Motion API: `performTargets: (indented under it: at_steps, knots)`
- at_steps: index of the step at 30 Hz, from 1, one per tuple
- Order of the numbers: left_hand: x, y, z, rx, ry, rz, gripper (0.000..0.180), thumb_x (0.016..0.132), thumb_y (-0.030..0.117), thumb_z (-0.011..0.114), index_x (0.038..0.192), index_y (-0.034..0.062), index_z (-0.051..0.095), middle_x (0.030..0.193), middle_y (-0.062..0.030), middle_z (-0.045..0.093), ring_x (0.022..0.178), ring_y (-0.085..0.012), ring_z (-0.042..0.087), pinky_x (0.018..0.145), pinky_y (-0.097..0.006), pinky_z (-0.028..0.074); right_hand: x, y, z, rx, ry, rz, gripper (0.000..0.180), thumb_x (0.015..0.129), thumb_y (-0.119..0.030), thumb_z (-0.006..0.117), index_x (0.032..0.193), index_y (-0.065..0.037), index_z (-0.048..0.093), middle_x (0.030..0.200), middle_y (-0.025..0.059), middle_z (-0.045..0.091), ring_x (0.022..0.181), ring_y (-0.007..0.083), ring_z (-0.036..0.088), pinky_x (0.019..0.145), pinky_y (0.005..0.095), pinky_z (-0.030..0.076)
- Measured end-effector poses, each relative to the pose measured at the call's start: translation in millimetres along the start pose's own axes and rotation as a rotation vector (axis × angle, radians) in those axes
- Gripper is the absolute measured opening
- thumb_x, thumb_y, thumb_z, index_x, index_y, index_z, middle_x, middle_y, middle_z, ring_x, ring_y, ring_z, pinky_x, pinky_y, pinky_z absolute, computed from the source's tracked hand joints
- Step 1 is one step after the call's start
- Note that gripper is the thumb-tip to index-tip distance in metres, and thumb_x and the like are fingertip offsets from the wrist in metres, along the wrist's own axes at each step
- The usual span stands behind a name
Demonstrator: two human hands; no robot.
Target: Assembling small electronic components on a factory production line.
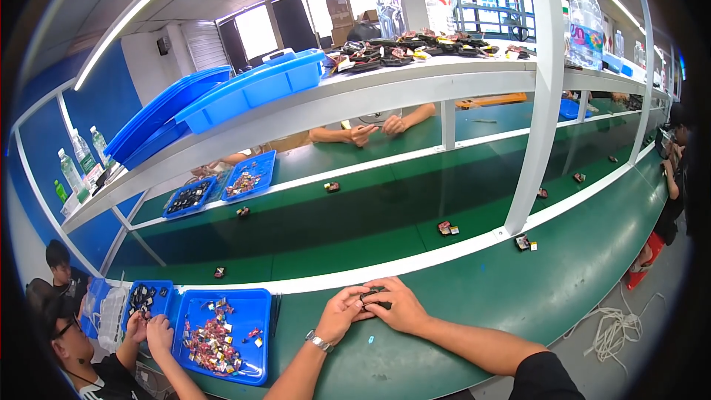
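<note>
Over the green worktop, my left hand (344, 312) and my right hand (400, 307) meet with bent fingers around a small black plastic part (376, 299). Both hands grip it, and the fingers cover much of its shape. A metal watch sits on my left wrist. To the left of my forearm lies a blue tray (257, 372) holding many small red, yellow and white pieces. A tiny light-blue scrap (371, 339) rests on the worktop below my hands.
A co-worker's hands (152, 332) work beside a blue tray of black parts (150, 296) at left. Beyond a white rail (318, 282), several small assemblies (447, 229) lie on a green belt. Overhead, a shelf (415, 78) on white posts carries blue trays, bottles and piled parts.
</note>
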State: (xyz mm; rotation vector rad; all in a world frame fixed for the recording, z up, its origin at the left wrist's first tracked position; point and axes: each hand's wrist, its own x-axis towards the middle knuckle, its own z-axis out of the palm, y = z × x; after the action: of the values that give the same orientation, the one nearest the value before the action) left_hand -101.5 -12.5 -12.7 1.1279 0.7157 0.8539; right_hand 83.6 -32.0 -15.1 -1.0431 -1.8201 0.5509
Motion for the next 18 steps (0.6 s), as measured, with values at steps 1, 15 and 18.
performTargets:
  at_steps: [1,15,18]
  knots:
    - [0.2,-1.1,0.8,0.007,0.011,0.011,0.027,0.100,0.006,0.048,0.125,-0.0005,0.048,0.118,-0.0151,0.062,0.109,-0.0227,0.063,0.096,-0.039,0.055,0.5,-1.1,0.2,0.001,0.000,0.000,0.016,0.079,-0.012,0.073,0.096,-0.010,0.075,0.121,0.0074,0.061,0.114,0.0269,0.054,0.091,0.0370,0.050]
    - [0.2,-5.9,-3.9,-0.070,0.030,0.093,0.025,0.099,0.005,0.049,0.123,0.0008,0.048,0.120,-0.0160,0.061,0.108,-0.0229,0.063,0.093,-0.040,0.055,1.0,-5.6,-0.4,-0.015,0.062,-0.125,0.017,0.078,-0.006,0.070,0.095,-0.007,0.071,0.119,0.0078,0.059,0.114,0.0287,0.053,0.093,0.0381,0.049]
    - [2.0,-8.1,-4.3,-0.050,0.035,0.064,0.025,0.099,0.005,0.049,0.123,0.0004,0.048,0.122,-0.0166,0.060,0.109,-0.0230,0.063,0.093,-0.040,0.055,-0.4,-3.5,2.1,0.017,0.070,-0.064,0.016,0.079,-0.006,0.070,0.094,-0.007,0.072,0.118,0.0072,0.060,0.113,0.0279,0.054,0.092,0.0374,0.049]
